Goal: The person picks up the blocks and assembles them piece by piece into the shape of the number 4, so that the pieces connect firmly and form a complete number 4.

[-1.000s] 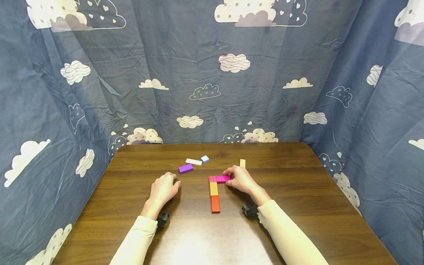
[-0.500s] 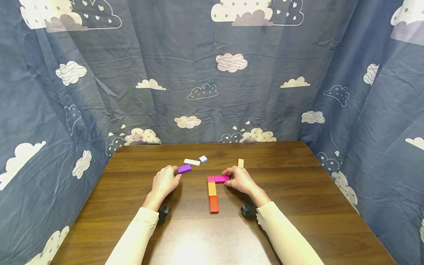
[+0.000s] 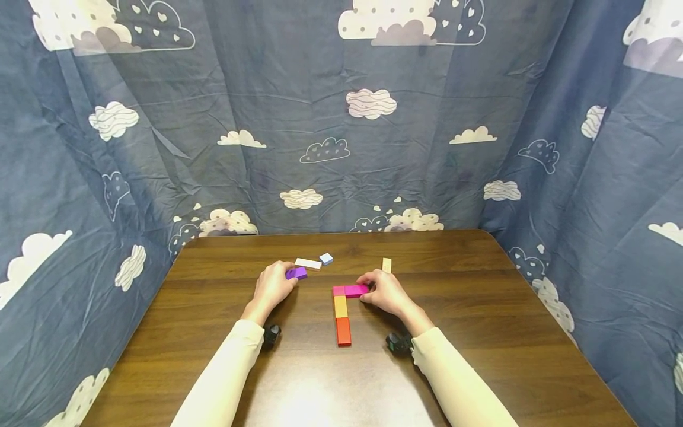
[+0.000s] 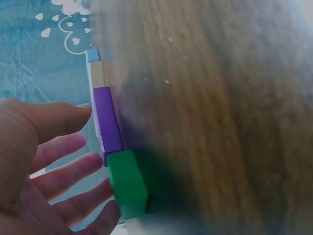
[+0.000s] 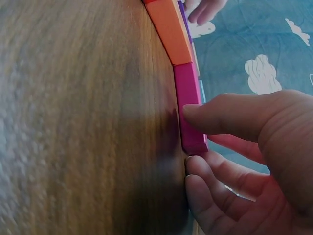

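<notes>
My left hand [image 3: 272,286] is beside the purple block [image 3: 296,273], its thumb and fingers spread apart with a gap between them in the left wrist view. A green block [image 4: 128,183] stands by its lower fingertips there; the hand hides it in the head view. My right hand [image 3: 388,292] pinches the right end of a magenta block [image 3: 356,291], thumb on its near side [image 5: 190,110]. That block lies against a small pink block [image 3: 338,290]. From there an orange block [image 3: 340,306] and a red block [image 3: 344,332] run in line toward the person.
A white block [image 3: 308,263] and a small light blue block [image 3: 326,258] lie behind the purple one. Beyond the right hand is a beige block [image 3: 386,264]. A cloud-print curtain [image 3: 299,166] hangs behind the wooden table [image 3: 453,261].
My left hand has moved forward and slightly right, from the green block to beside the purple block. The right hand stays at the magenta block.
</notes>
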A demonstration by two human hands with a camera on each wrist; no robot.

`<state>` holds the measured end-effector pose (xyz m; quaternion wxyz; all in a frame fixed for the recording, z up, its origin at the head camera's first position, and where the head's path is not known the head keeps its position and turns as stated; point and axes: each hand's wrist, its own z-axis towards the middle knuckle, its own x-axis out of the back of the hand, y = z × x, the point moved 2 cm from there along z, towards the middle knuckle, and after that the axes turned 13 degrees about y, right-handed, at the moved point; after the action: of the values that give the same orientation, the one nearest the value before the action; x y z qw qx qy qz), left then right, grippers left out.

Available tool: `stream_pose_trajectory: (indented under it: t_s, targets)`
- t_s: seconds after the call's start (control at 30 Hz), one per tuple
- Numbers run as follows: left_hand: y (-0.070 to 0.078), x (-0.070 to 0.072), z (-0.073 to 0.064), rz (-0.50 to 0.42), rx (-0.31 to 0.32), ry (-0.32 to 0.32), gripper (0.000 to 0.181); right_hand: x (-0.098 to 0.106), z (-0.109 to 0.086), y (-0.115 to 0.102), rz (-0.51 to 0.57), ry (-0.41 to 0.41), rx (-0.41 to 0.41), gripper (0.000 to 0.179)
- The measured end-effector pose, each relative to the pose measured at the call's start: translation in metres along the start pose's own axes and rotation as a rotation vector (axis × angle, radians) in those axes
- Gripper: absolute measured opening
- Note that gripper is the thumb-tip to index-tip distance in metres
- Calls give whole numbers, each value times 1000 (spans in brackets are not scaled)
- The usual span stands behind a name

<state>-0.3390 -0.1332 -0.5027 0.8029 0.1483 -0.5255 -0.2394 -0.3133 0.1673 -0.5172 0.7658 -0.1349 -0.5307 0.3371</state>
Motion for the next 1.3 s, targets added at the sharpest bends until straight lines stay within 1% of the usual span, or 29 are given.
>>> stream_pose_trajectory:
  t_s: [0.13,0.27,0.4,0.5,0.67,0.87,1.1,1.3]
  targets:
    - [-6,-4,2,3,0,-17,40,-1,0,0,-5,2,-2,38]
    - [-9,-6,5,19,-18,-23,39,-2,0,1,-18,1,-6,38]
    - [-9,-7,8,37,-48,-21,36,-2,1,1,-26,-1,-4,38]
    - [-8,-8,9,49,-57,-22,34,-2,1,1,-24,1,-2,38]
    - [-8,-10,11,59,-55,-17,30,-3,1,2,-29,2,-3,37]
    - [-8,-8,13,71,-37,-17,26,-3,2,2,-33,-2,4,38]
    - [-7,-8,13,65,-47,-17,24,-1,2,0,-20,2,4,37]
    - [-6,-8,9,65,-66,-17,24,-2,2,1,-25,-11,7,37]
